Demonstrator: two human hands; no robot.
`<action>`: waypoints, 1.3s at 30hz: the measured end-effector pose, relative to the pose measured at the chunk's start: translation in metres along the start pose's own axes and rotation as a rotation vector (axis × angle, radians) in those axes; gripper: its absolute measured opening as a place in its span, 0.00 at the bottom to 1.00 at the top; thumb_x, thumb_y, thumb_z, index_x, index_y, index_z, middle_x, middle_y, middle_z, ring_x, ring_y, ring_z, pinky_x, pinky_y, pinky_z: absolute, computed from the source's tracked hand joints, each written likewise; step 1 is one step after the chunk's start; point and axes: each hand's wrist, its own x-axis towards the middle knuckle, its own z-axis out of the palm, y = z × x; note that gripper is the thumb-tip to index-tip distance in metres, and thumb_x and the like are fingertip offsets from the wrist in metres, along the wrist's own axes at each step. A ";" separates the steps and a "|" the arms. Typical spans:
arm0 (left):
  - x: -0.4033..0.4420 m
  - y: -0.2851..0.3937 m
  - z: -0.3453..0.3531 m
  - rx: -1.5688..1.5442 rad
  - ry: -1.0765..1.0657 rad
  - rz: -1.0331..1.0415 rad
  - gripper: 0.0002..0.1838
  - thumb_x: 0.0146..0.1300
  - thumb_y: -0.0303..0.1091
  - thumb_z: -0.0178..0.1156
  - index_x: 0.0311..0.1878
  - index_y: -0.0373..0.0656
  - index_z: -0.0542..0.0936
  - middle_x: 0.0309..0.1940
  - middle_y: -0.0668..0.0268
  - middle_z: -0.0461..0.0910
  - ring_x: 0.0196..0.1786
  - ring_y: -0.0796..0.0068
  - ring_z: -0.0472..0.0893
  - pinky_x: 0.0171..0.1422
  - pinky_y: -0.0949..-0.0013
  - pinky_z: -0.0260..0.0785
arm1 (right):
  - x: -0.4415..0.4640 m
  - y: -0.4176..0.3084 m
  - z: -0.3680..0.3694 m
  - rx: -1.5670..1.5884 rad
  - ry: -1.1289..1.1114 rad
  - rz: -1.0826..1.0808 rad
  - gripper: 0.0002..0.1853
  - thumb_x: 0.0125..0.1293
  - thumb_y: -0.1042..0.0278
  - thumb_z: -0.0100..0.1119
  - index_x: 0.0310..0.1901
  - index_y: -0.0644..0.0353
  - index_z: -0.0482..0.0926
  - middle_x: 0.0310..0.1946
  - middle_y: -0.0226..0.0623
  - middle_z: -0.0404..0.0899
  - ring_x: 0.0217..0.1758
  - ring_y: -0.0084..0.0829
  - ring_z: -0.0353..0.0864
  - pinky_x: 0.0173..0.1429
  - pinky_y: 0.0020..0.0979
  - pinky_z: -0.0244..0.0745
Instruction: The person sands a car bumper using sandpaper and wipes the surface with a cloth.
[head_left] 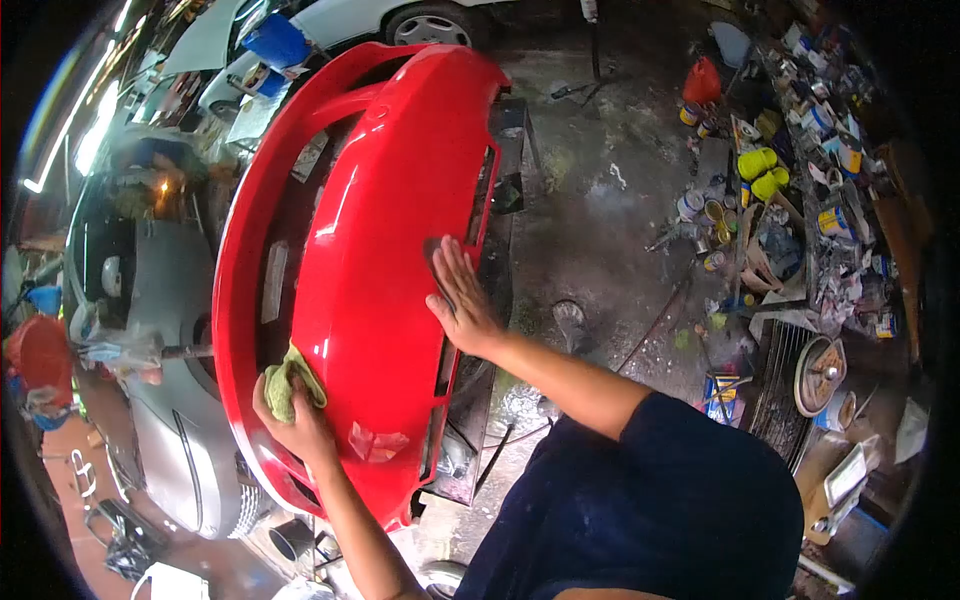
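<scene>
A glossy red car bumper (385,230) lies lengthwise in front of me, raised off the floor on a stand. My left hand (300,425) is closed round a yellow-green cloth (292,385), resting at the bumper's near left part beside its long opening. Stretched nearly flat, the fingers of my right hand (462,300) press a dark grey sheet, which looks like sandpaper (434,250), onto the bumper's right edge. Most of that sheet is hidden under the palm and fingers. A paler patch (378,442) shows on the red surface near me.
A silver car (185,400) stands close on the left, a white car (370,20) at the far end. Cluttered shelves (815,200) of cans and a box (775,250) line the right. A dark hose (655,330) crosses the stained floor (610,230).
</scene>
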 end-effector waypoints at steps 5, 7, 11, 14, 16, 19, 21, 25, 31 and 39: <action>-0.001 -0.001 0.000 0.066 0.002 0.016 0.24 0.71 0.30 0.67 0.66 0.34 0.73 0.58 0.55 0.80 0.58 0.65 0.81 0.66 0.64 0.72 | 0.133 0.107 -0.026 0.007 0.198 0.348 0.41 0.83 0.42 0.37 0.81 0.71 0.49 0.85 0.59 0.38 0.90 0.48 0.33 0.89 0.49 0.28; -0.001 0.000 0.001 0.078 0.001 0.014 0.24 0.72 0.32 0.67 0.66 0.33 0.73 0.59 0.54 0.81 0.59 0.64 0.81 0.67 0.64 0.73 | 0.176 0.148 -0.041 -0.031 0.190 0.408 0.43 0.82 0.39 0.34 0.81 0.73 0.49 0.85 0.60 0.40 0.89 0.50 0.34 0.89 0.50 0.29; -0.001 0.001 0.003 0.095 -0.008 0.011 0.24 0.74 0.35 0.65 0.66 0.33 0.73 0.59 0.54 0.80 0.60 0.64 0.80 0.69 0.63 0.72 | 0.191 0.148 -0.044 0.026 0.199 0.498 0.44 0.82 0.38 0.34 0.81 0.73 0.49 0.84 0.61 0.40 0.89 0.52 0.35 0.89 0.48 0.30; -0.001 0.003 0.004 0.123 -0.012 0.006 0.23 0.75 0.36 0.64 0.65 0.33 0.73 0.58 0.54 0.81 0.60 0.63 0.80 0.69 0.62 0.71 | 0.133 0.079 -0.019 -0.005 0.194 0.327 0.41 0.82 0.46 0.42 0.80 0.74 0.49 0.84 0.62 0.38 0.89 0.54 0.34 0.89 0.50 0.32; -0.001 0.006 0.005 0.107 -0.014 -0.005 0.24 0.73 0.33 0.65 0.66 0.33 0.72 0.58 0.54 0.80 0.59 0.64 0.81 0.68 0.62 0.72 | 0.079 0.038 -0.003 -0.091 0.102 0.108 0.43 0.81 0.48 0.47 0.82 0.70 0.43 0.85 0.62 0.36 0.89 0.57 0.33 0.88 0.57 0.33; -0.001 0.006 0.004 0.084 -0.021 -0.012 0.24 0.73 0.33 0.65 0.67 0.34 0.71 0.58 0.54 0.80 0.59 0.64 0.81 0.67 0.62 0.72 | 0.079 0.052 -0.017 -0.101 0.060 -0.025 0.43 0.81 0.48 0.47 0.82 0.70 0.43 0.85 0.60 0.35 0.89 0.56 0.35 0.88 0.55 0.33; -0.002 0.007 0.007 0.048 -0.012 -0.021 0.24 0.73 0.34 0.65 0.67 0.34 0.71 0.58 0.54 0.80 0.59 0.65 0.81 0.67 0.62 0.72 | 0.125 0.090 -0.026 -0.083 0.150 0.186 0.42 0.81 0.45 0.45 0.82 0.70 0.48 0.84 0.60 0.41 0.89 0.54 0.38 0.88 0.55 0.34; 0.000 0.003 0.003 0.056 -0.026 -0.007 0.24 0.74 0.33 0.64 0.67 0.34 0.72 0.58 0.55 0.80 0.59 0.65 0.81 0.67 0.62 0.72 | 0.208 0.195 -0.058 0.077 0.286 0.548 0.40 0.82 0.40 0.38 0.79 0.69 0.58 0.82 0.59 0.52 0.87 0.48 0.50 0.86 0.43 0.47; -0.003 0.005 0.005 0.069 -0.013 0.002 0.23 0.74 0.33 0.64 0.66 0.34 0.72 0.59 0.55 0.79 0.60 0.64 0.80 0.68 0.62 0.72 | 0.163 0.194 -0.071 0.178 0.578 0.503 0.37 0.81 0.46 0.43 0.77 0.71 0.61 0.78 0.58 0.64 0.81 0.49 0.64 0.82 0.40 0.58; -0.001 0.003 0.004 0.138 -0.006 0.030 0.21 0.74 0.32 0.62 0.65 0.33 0.74 0.59 0.53 0.79 0.59 0.63 0.80 0.68 0.61 0.71 | 0.041 0.061 0.001 0.369 0.339 0.748 0.40 0.85 0.42 0.35 0.81 0.71 0.50 0.84 0.55 0.49 0.89 0.47 0.43 0.89 0.40 0.38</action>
